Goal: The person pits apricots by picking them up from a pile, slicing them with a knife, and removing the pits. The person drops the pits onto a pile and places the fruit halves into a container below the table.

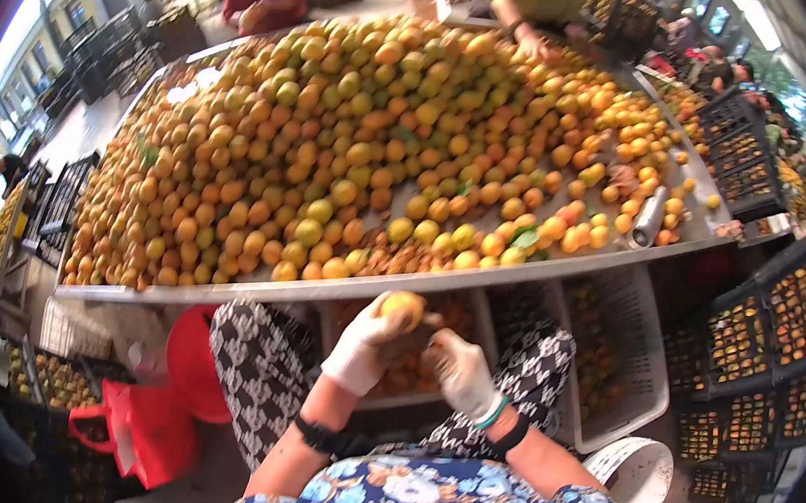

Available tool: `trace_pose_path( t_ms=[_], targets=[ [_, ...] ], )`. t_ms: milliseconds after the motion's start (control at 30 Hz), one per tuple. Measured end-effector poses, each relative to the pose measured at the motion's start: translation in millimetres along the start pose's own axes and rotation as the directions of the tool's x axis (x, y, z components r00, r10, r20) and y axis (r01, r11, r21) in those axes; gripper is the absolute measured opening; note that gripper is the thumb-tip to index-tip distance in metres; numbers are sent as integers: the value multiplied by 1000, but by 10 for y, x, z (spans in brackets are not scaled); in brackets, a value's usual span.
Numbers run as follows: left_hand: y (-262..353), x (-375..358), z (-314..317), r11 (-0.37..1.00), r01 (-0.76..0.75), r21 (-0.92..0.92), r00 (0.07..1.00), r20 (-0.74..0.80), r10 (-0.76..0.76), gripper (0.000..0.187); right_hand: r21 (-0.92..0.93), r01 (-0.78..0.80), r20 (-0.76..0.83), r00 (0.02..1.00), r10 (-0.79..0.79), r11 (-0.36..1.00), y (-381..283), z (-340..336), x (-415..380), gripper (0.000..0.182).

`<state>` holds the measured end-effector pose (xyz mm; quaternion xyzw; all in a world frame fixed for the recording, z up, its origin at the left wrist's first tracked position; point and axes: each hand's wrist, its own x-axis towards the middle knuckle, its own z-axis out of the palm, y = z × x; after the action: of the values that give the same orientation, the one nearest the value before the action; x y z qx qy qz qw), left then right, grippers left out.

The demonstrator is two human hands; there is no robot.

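My left hand (368,341), in a white glove, is closed round a round orange-yellow fruit (402,312) just in front of the table's near edge. Beside it, my right hand (460,369) is gloved too, with its fingers curled together toward the fruit; whatever is between them is too small to make out. A large heap of similar fruit (336,138), green-tinged to deep orange, covers the metal-rimmed sorting table (400,286). Below my hands, a crate holds orange-brown pieces (408,368), partly hidden by the hands.
A metallic cylinder (650,217) lies at the table's right. Underneath stands a pale plastic crate (639,371) beside a white bucket (632,477). Red containers (148,431) are at my left, stacked black crates (764,335) at my right. Across the table, a co-worker's hand (534,47) touches the fruit.
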<state>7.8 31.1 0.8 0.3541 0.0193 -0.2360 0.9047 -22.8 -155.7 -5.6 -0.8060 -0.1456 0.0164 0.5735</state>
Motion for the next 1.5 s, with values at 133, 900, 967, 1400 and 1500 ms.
trace_pose_path(
  t_ms=[133, 900, 967, 1400, 1500],
  targets=[
    [66, 56, -88, 827, 52, 560, 995, -99, 5, 52, 67, -62, 59, 997, 58, 996, 22, 42, -26, 30],
    [-35, 54, 145, 991, -67, -112, 998, -13, 66, 51, 74, -87, -89, 992, 94, 993, -37, 159, -49, 35],
    [-136, 135, -7, 971, 50, -236, 999, 28, -45, 50, 140, -158, -74, 983, 169, 977, -120, 135, -75, 31],
    [64, 16, 266, 865, -55, 499, 957, -222, 189, 40, -160, 124, -126, 981, -145, 979, 10, 167, 3, 18],
    [-144, 138, 43, 994, -101, -43, 991, -93, 97, 54, -287, 148, -236, 947, -219, 947, 154, 284, -27, 18]
  ],
)
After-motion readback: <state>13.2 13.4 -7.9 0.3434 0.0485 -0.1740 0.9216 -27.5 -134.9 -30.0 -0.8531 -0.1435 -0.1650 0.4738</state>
